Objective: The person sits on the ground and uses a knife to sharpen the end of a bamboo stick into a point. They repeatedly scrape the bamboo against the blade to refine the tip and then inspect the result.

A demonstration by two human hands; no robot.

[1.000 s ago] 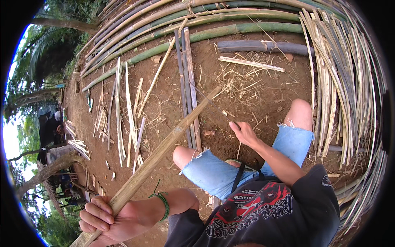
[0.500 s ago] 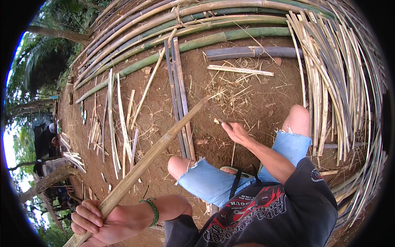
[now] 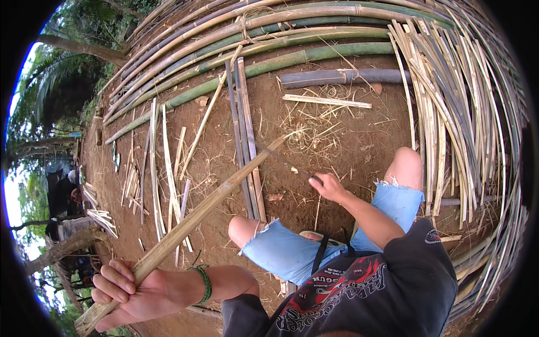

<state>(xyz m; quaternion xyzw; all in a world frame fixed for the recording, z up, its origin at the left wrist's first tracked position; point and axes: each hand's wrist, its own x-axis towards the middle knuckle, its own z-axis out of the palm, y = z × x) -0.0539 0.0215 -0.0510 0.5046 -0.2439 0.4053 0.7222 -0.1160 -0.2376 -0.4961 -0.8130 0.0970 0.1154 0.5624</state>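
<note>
My left hand (image 3: 137,293), with a green cord bracelet at its wrist, is closed round the near part of a long split bamboo piece (image 3: 209,201). The bamboo slants away to the right, and its far end is narrow with thin frayed slivers (image 3: 294,133). In my right hand (image 3: 331,189) is the dark handle of a knife (image 3: 289,163), gripped above the ground between my knees. The thin blade points to the far left and meets or crosses the bamboo close to its far end. Whether the edge touches it I cannot tell.
Bare soil carries curly shavings (image 3: 323,126) and a short pale strip (image 3: 328,101). Dark slats (image 3: 245,135) lie beyond my left knee. Long bamboo poles (image 3: 303,55) stretch across the far side. A big heap of split strips (image 3: 443,112) is on the right, more strips (image 3: 168,163) on the left.
My right hand and the knife have shifted a little right and toward me. My left hand has moved slightly, and the near end of the bamboo now shows.
</note>
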